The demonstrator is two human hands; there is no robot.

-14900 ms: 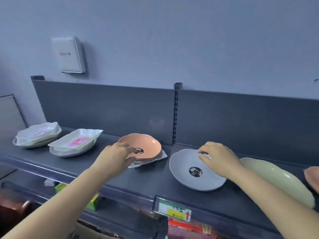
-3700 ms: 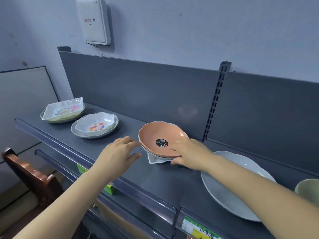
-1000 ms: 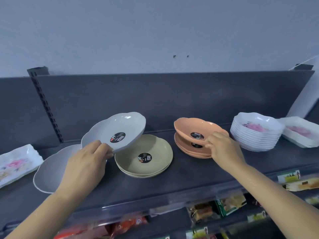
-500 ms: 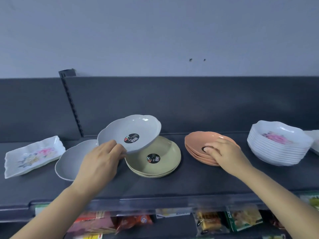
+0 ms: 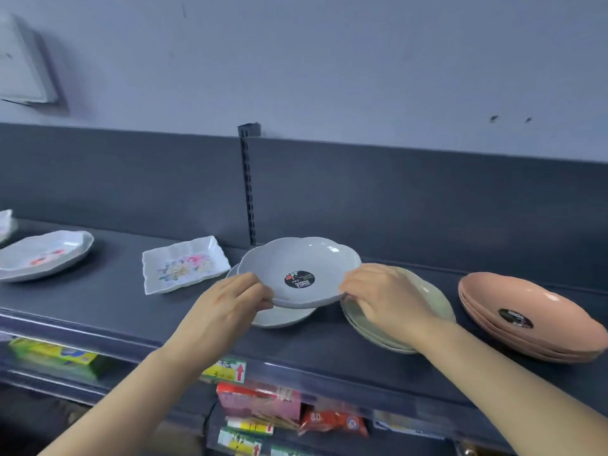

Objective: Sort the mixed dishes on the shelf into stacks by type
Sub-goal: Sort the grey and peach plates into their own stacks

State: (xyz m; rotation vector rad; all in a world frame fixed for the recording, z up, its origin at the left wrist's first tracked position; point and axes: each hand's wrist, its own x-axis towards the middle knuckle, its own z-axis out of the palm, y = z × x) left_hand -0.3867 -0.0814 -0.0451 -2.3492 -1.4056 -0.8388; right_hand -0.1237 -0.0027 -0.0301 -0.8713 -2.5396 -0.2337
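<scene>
A grey scalloped dish (image 5: 297,269) with a black sticker is held level above another grey dish (image 5: 279,315) on the shelf (image 5: 108,304), beside stacked beige dishes (image 5: 434,301) and stacked pink dishes (image 5: 526,317).

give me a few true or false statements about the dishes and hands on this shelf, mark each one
1. Both hands hold the grey scalloped plate: true, left hand and right hand grip opposite rims.
2. That plate lies flat on the shelf: false, it is held above another grey plate.
3. The peach oval plates are stacked at the right: true.
4. The white rectangular floral dish sits on the peach stack: false, it rests alone on the dark grey shelf, left of the grey plates.
</scene>
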